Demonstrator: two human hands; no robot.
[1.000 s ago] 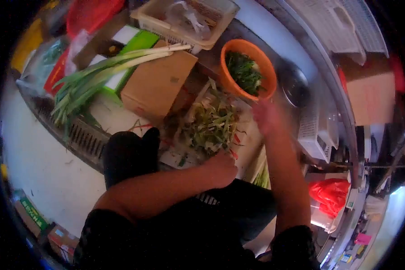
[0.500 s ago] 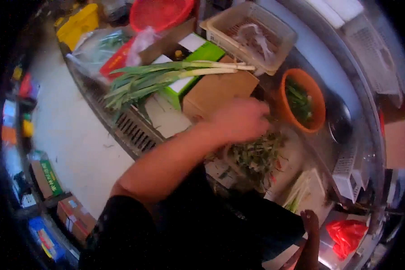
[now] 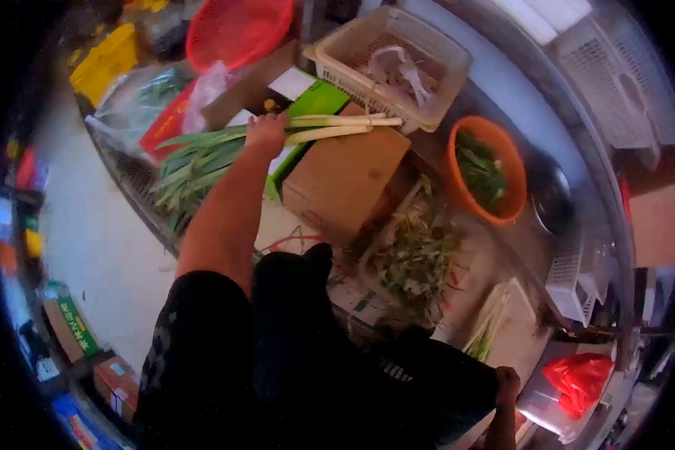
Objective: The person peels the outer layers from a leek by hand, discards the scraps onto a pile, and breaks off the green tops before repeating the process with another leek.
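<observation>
My left hand (image 3: 267, 135) is closed around a bunch of long green onions (image 3: 202, 154), near where the green leaves turn to white stems. The bunch lies across a brown cardboard box (image 3: 345, 176) and a green-and-white box (image 3: 319, 97). At the lower right, my right hand (image 3: 508, 384) is closed at the edge of a black garment (image 3: 435, 382); its fingertips are partly hidden. Between the two hands sits a heap of loose leaves and trimmings (image 3: 416, 259). Several peeled pale stalks (image 3: 490, 326) lie nearer my right hand.
An orange bowl (image 3: 461, 184) of cut greens stands beyond the trimmings. Behind the cardboard box is a beige plastic basket (image 3: 330, 64) with a plastic bag inside. A red basin (image 3: 240, 34) is at the back left, a red bag (image 3: 577, 382) at the lower right.
My left hand has moved left and away from above the leaf heap, onto the green onions. The right hand has shifted only slightly at the garment's edge. The whole view has shifted a little.
</observation>
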